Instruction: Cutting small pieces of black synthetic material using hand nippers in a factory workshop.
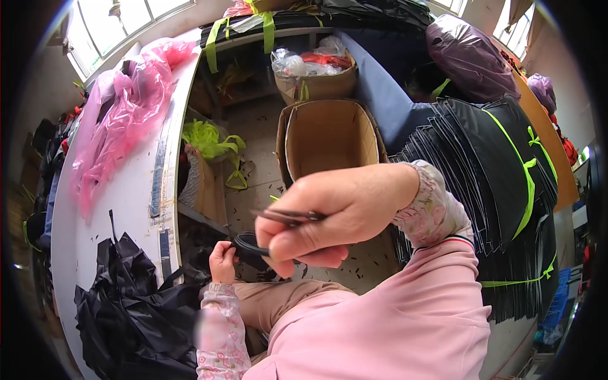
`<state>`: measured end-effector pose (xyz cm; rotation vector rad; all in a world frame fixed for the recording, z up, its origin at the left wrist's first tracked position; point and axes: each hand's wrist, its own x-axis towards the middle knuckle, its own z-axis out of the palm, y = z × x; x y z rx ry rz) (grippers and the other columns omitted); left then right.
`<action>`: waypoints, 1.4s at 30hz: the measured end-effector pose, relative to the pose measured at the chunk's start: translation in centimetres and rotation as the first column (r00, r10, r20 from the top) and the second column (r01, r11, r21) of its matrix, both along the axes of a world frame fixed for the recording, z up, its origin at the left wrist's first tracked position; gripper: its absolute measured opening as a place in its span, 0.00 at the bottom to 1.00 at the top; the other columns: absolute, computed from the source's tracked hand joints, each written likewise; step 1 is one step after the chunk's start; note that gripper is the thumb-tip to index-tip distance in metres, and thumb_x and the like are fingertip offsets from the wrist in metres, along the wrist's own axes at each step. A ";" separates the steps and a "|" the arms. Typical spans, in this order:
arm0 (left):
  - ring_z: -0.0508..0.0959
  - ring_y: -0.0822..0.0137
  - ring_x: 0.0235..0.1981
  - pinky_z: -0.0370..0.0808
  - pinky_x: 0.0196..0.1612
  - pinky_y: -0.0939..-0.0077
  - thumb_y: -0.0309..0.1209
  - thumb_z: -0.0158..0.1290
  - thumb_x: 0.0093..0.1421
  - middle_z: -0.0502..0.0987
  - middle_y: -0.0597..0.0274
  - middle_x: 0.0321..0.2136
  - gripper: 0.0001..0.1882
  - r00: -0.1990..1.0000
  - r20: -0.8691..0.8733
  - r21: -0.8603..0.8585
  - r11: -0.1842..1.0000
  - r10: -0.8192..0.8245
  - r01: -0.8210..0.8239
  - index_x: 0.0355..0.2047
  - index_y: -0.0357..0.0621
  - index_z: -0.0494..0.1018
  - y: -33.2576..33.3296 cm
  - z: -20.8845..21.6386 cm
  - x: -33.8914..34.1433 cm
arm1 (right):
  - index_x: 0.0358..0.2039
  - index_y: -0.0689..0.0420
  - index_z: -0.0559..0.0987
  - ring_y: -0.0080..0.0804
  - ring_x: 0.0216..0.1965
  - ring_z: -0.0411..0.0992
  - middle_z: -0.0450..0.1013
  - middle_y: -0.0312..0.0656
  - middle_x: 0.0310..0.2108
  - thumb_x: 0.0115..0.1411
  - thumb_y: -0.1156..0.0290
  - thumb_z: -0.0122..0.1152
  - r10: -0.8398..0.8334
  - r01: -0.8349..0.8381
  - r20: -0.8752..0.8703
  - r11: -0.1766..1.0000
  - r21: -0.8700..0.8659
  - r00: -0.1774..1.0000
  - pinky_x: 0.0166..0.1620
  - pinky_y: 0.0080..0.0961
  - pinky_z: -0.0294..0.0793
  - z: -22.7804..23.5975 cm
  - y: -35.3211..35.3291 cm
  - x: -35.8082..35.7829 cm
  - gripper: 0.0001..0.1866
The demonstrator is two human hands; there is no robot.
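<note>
Two hands fill the middle of my view, and neither is free: the fingers of the right hand (342, 212) are curled around slim dark snips (288, 218), whose thin ends point left and look slightly blurred, while the fingers of the left hand (222, 261) pinch a looped black strip (250, 244) that partly disappears behind the right one; I cannot tell whether the snips touch it. Left of them I see crumpled black fabric (139, 310) heaped on the near end of a white surface (136, 168), with pink plastic sheeting (126, 114) lying farther up. Beyond the right hand stands an open cardboard box (329, 136), and behind that, a carton (316, 87) filled with plastic bags. Dark scraps dot the floor (250, 133). On my right, stacked black panels (465, 164) are tied with yellow-green strips (529, 190).
</note>
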<state>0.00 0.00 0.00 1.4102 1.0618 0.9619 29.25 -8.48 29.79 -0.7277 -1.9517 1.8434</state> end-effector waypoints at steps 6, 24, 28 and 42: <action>0.70 0.78 0.22 0.69 0.26 0.84 0.17 0.50 0.58 0.71 0.68 0.23 0.04 0.989 -0.132 0.181 0.980 -0.064 0.088 0.32 0.37 0.72 -0.5 3.7 3.4 | 0.40 0.60 0.76 0.41 0.31 0.75 0.75 0.44 0.27 0.64 0.67 0.53 -0.538 0.270 0.164 0.636 0.723 0.827 0.36 0.32 0.72 -5.9 -0.7 3.6 0.10; 0.77 0.70 0.25 0.74 0.29 0.79 0.14 0.53 0.54 0.76 0.58 0.27 0.08 0.937 -0.276 0.506 0.797 -0.214 0.330 0.34 0.34 0.74 -3.6 12.1 11.8 | 0.46 0.64 0.77 0.11 0.13 0.62 0.79 0.41 0.31 0.65 0.62 0.53 -0.679 0.626 0.081 0.711 0.319 0.730 0.13 0.10 0.61 -6.4 3.6 7.1 0.18; 0.78 0.50 0.31 0.75 0.34 0.68 0.16 0.54 0.51 0.76 0.51 0.29 0.09 0.932 -0.285 0.598 0.718 -0.226 0.357 0.34 0.37 0.74 -4.8 13.0 12.4 | 0.49 0.62 0.76 0.23 0.27 0.73 0.78 0.38 0.32 0.51 0.62 0.69 -0.393 0.264 0.505 0.913 0.310 0.768 0.22 0.22 0.72 -8.2 1.5 3.7 0.27; 0.77 0.72 0.38 0.74 0.45 0.78 0.20 0.52 0.60 0.69 0.57 0.51 0.16 0.975 0.115 0.629 0.774 -0.190 0.077 0.49 0.37 0.71 -6.1 16.4 9.0 | 0.35 0.65 0.81 0.23 0.28 0.74 0.79 0.40 0.27 0.51 0.72 0.67 -0.947 0.603 -0.234 -0.056 0.796 0.220 0.35 0.22 0.72 -0.4 -7.4 13.5 0.12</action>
